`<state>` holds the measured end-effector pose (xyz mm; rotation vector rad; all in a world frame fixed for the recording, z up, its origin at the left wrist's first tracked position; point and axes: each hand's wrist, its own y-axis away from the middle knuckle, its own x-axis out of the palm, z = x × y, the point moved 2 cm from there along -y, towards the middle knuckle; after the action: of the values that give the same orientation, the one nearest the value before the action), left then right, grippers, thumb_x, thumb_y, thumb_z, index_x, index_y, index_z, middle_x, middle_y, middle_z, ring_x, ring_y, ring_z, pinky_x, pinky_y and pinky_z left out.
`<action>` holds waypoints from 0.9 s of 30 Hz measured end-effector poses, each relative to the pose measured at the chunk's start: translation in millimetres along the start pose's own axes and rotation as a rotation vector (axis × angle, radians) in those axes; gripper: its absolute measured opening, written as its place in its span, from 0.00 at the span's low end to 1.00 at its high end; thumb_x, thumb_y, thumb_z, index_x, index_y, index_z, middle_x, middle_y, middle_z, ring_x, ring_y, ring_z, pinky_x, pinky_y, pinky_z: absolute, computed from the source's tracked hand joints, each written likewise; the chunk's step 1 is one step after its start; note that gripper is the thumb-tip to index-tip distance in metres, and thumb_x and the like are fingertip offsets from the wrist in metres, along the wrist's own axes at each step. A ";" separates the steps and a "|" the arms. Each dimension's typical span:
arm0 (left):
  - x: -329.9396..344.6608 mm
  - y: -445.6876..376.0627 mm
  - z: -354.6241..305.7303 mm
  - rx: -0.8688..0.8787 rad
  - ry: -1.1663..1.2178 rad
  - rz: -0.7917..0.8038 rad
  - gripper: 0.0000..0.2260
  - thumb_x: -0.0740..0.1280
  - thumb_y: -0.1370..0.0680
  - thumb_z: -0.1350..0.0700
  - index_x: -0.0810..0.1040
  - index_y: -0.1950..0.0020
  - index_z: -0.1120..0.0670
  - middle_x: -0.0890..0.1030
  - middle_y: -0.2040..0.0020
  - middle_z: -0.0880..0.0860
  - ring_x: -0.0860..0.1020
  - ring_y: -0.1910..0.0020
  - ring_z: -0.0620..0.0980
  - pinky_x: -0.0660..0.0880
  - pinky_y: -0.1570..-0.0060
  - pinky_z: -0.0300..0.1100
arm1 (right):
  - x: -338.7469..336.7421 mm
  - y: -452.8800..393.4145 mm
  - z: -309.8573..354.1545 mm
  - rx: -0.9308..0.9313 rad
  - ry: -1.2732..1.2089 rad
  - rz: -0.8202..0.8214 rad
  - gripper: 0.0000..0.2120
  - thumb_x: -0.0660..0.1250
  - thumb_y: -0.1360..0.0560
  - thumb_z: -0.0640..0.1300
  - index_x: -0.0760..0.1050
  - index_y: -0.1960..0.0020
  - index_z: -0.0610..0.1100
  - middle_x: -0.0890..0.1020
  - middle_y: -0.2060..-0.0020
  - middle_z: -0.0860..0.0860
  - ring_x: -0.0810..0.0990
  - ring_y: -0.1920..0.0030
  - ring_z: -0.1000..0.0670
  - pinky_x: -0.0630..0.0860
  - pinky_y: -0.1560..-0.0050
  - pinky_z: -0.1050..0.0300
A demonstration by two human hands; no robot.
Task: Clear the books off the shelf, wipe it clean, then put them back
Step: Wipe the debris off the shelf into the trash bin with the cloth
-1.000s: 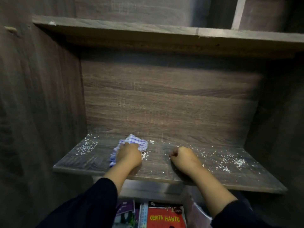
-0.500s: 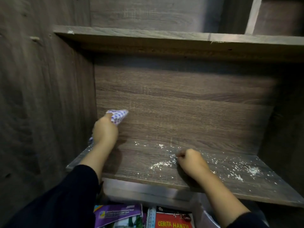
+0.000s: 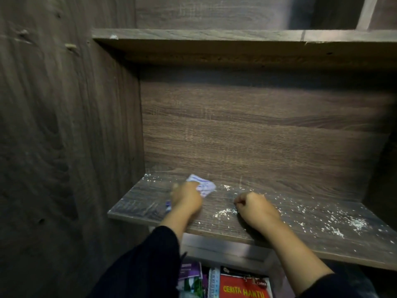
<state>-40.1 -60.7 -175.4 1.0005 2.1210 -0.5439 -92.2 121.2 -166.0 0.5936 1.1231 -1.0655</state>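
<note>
The dark wooden shelf (image 3: 137, 203) holds no books and is speckled with white crumbs and dust. My left hand (image 3: 186, 200) grips a blue-and-white checked cloth (image 3: 202, 186) and presses it on the shelf board left of centre. My right hand (image 3: 256, 209) rests on the board as a curled fist, holding nothing, beside a small heap of white crumbs (image 3: 225, 212). Below the shelf lie the books: a red one (image 3: 242, 289) titled "CERITA HANTU" and a purple one (image 3: 190, 271).
A denser patch of white crumbs (image 3: 352, 222) lies at the right end of the board. The upper shelf (image 3: 193, 35) overhangs above. The left side panel (image 3: 64, 125) and back panel (image 3: 247, 130) close the compartment in.
My left hand has come down from the back panel near the left corner and moved right onto the shelf board with the cloth. My right fist has stayed put.
</note>
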 end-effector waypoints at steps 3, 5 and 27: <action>27.4 6.5 -32.1 0.120 0.206 0.131 0.15 0.62 0.23 0.63 0.81 0.41 0.51 0.83 0.44 0.54 0.80 0.46 0.53 0.74 0.48 0.38 | -0.1 -1.4 -1.1 0.000 -0.006 -0.003 0.13 0.60 0.25 0.46 0.80 0.46 0.52 0.83 0.45 0.47 0.80 0.44 0.44 0.77 0.46 0.53; 26.0 -5.8 -33.0 0.105 0.284 0.091 0.13 0.62 0.22 0.61 0.82 0.42 0.52 0.83 0.46 0.57 0.81 0.50 0.55 0.76 0.49 0.43 | -0.6 -2.4 -2.5 -0.008 -0.018 0.000 0.12 0.61 0.25 0.46 0.80 0.46 0.53 0.83 0.46 0.48 0.81 0.45 0.46 0.77 0.45 0.54; -30.7 -48.4 23.4 -0.091 -0.064 0.004 0.18 0.66 0.26 0.53 0.75 0.36 0.48 0.77 0.37 0.54 0.75 0.38 0.57 0.71 0.39 0.46 | 0.8 -14.5 -18.1 -0.078 -0.055 -0.020 0.10 0.63 0.25 0.46 0.81 0.50 0.56 0.85 0.51 0.56 0.82 0.48 0.54 0.76 0.46 0.59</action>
<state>-54.8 -119.8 -164.2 0.9241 2.0677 -0.4672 -112.9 129.9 -171.6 0.4894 1.1192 -1.0438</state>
